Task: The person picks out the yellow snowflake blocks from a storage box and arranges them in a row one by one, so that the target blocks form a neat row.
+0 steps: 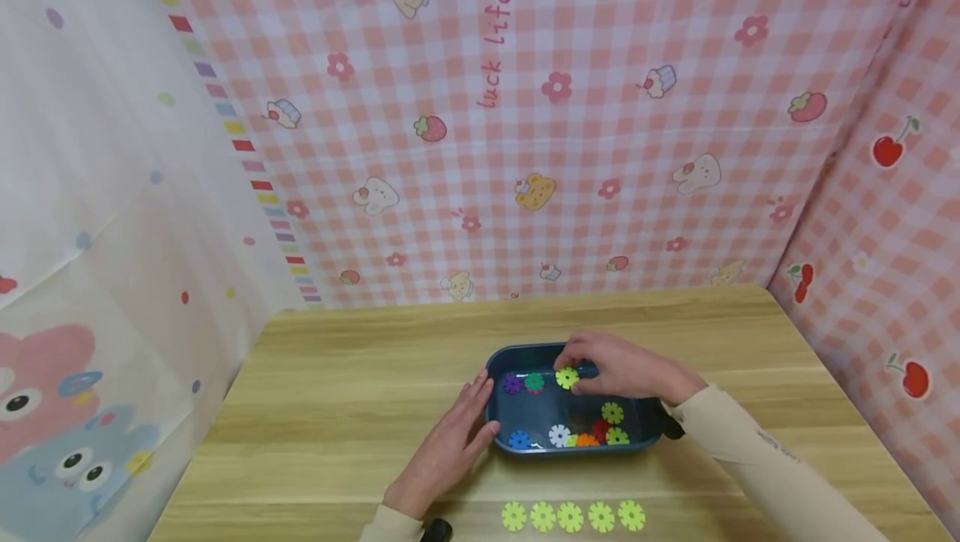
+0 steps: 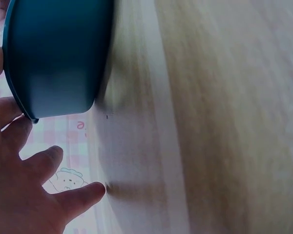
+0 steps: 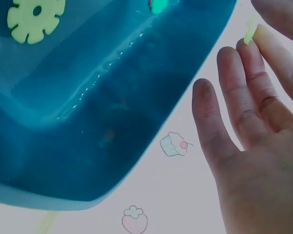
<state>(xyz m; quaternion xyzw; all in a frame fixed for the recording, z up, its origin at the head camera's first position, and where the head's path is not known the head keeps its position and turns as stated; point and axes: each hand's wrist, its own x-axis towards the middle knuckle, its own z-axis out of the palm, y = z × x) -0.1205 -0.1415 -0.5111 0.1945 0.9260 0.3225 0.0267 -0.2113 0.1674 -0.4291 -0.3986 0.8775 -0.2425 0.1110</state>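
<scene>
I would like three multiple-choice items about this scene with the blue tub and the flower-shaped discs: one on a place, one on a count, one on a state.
1. Where does the row of yellow-green discs lie?
A. on the table in front of the blue tub
B. inside the tub
C. behind the tub

2. How many discs are in that row?
A. three
B. five
C. seven

3. What does the right hand do?
A. lies flat on the table
B. pinches a yellow-green disc over the tub
C. lifts the tub

Key: 1 A, the row lies on the table's near edge. 2 B, five lie side by side. 3 B, its fingertips hold the disc above the tub.
</scene>
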